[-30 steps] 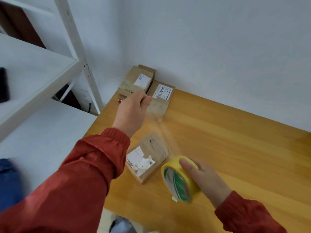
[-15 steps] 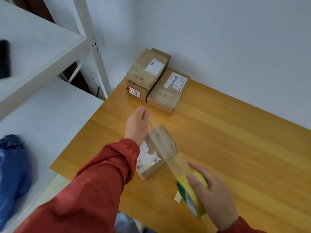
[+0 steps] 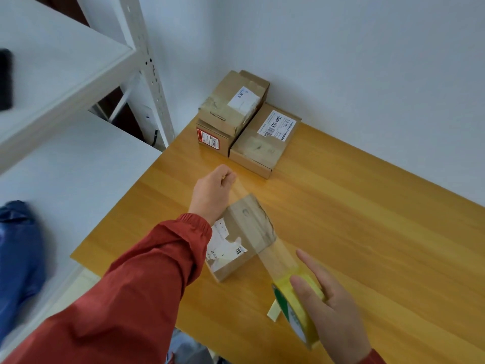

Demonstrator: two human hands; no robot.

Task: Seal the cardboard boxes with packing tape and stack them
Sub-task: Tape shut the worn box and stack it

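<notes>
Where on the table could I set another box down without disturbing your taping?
Free: the bare table right of the near box, out to the wall. Crowded: the far-left corner's stacked boxes, and the tape strip stretched from left hand to the tape roll in the right hand.

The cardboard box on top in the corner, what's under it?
Under the top brown cardboard box sits a lower brown cardboard box with a red-edged label on its front. Its top is covered, so tape there is hidden.

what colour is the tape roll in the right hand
The tape roll is yellow, with a green and white label on its core. The head view shows it.
</notes>
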